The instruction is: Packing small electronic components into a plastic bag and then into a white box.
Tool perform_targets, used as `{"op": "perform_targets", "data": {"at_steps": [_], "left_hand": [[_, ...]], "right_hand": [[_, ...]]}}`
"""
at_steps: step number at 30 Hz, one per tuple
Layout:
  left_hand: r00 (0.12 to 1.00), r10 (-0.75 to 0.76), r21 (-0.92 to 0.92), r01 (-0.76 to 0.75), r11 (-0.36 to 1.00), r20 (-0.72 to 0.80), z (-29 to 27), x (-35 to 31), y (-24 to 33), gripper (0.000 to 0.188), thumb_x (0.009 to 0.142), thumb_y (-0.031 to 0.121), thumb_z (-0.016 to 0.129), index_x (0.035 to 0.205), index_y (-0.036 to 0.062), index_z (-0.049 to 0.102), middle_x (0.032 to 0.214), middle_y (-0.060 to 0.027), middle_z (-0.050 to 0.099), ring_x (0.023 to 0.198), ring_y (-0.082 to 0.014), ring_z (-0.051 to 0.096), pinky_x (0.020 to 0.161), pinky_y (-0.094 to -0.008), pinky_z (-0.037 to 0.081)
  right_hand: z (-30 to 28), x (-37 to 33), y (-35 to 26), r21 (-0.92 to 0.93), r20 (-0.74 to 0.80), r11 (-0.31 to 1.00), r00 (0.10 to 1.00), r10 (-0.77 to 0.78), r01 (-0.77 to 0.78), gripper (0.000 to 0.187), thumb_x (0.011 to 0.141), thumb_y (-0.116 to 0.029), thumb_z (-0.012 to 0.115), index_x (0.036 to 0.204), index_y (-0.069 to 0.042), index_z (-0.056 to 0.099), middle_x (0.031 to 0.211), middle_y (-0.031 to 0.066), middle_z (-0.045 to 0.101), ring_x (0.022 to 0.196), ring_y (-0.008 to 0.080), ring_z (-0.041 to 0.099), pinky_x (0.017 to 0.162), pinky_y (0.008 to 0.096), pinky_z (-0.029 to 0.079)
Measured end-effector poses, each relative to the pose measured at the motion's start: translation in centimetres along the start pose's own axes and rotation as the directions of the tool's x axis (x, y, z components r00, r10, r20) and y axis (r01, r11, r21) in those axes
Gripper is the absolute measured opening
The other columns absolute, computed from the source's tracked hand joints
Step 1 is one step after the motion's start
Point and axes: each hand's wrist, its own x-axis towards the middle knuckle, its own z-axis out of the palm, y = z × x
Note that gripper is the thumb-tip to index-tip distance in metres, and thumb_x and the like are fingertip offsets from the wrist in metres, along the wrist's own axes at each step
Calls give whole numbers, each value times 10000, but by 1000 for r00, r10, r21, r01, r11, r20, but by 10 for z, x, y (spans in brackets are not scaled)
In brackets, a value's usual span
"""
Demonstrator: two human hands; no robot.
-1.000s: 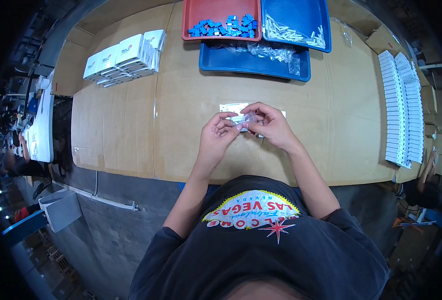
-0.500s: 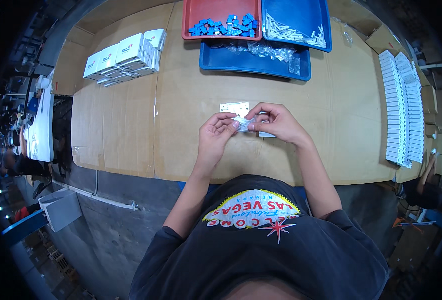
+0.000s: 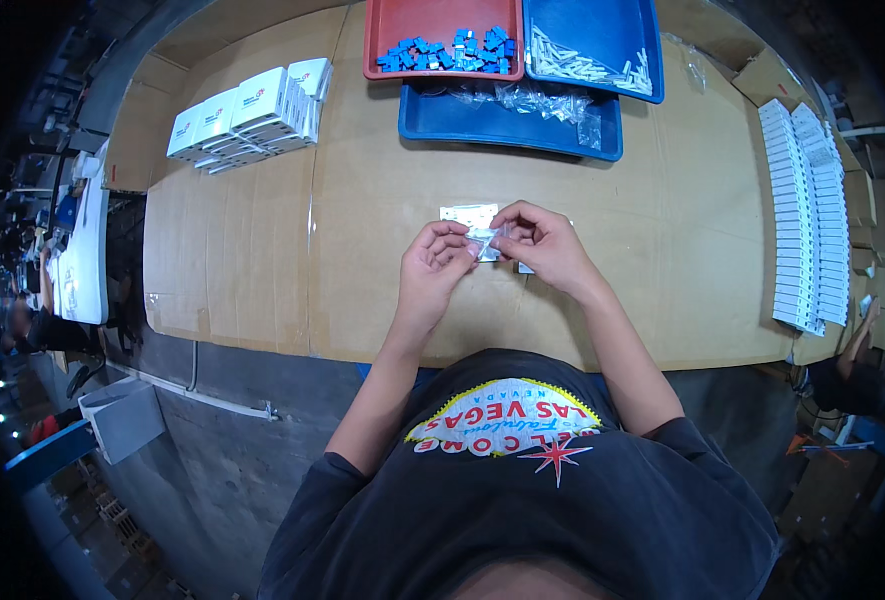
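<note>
A small clear plastic bag (image 3: 486, 240) is pinched between both my hands, low over the cardboard-covered table. My left hand (image 3: 436, 262) grips its left side, thumb and forefinger closed. My right hand (image 3: 544, 250) pinches the right side with bent fingers. What the bag holds is too small and blurred to name. Just beyond my fingertips lies a flat white piece (image 3: 470, 214) with small marks or holes. Another pale piece (image 3: 525, 268) is mostly covered by my right hand.
Small blue parts fill a red tray (image 3: 374, 40) at the back; white sticks lie in a blue tray (image 3: 602, 30) beside it. A lower blue tray (image 3: 502, 136) holds clear bags. White boxes are stacked left (image 3: 252, 110) and in rows right (image 3: 802, 220). Other people work at both sides.
My right hand has shifted slightly left, closer to my left hand, and the bag between them has turned a little. My left hand has barely moved.
</note>
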Motion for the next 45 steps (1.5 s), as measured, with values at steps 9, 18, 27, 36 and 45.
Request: {"op": "perform_targets", "data": {"at_steps": [9,18,27,36,45], "left_hand": [[997,-53,-137,46,990,-53,4,-1,1,253,999,-3,634,1245,4,573,1038,-49,646,958,-117,655,906,-278,561],[999,-36,-71,34,997,-25,0,2,0,305,1006,1,631,1303,-13,561,1025,-59,658,913,-114,657,859,-272,551],[996,4,70,-10,997,84,-1,-1,8,320,938,-70,667,1244,-10,598,1068,-69,659,926,-96,677,815,-220,549],[998,51,135,-45,990,-39,-2,9,4,279,995,-1,671,1262,-29,596,1025,-61,678,882,-84,667,828,-229,565],[997,75,407,-78,910,24,-17,26,10,231,957,7,723,1186,-16,701,927,-13,682,849,-64,629,738,-228,514]], "right_hand": [[-1,0,-2,-79,-14,997,1000,5,-7,269,933,-30,761,1193,-12,697,772,-20,644,674,38,593,611,201,454],[-2,0,-13,184,31,983,999,10,-15,266,937,34,725,1200,33,687,919,51,706,847,93,696,758,241,575],[-9,0,-4,52,105,999,994,8,-14,305,948,19,723,1252,19,706,973,32,731,844,49,649,760,198,523],[-2,1,-1,-58,-30,998,999,25,-27,302,944,-5,735,1246,-13,725,947,20,735,847,49,633,766,216,520],[0,10,14,-314,-100,940,980,-173,134,235,917,-50,766,1149,-8,762,966,88,755,844,126,667,781,281,542]]}}
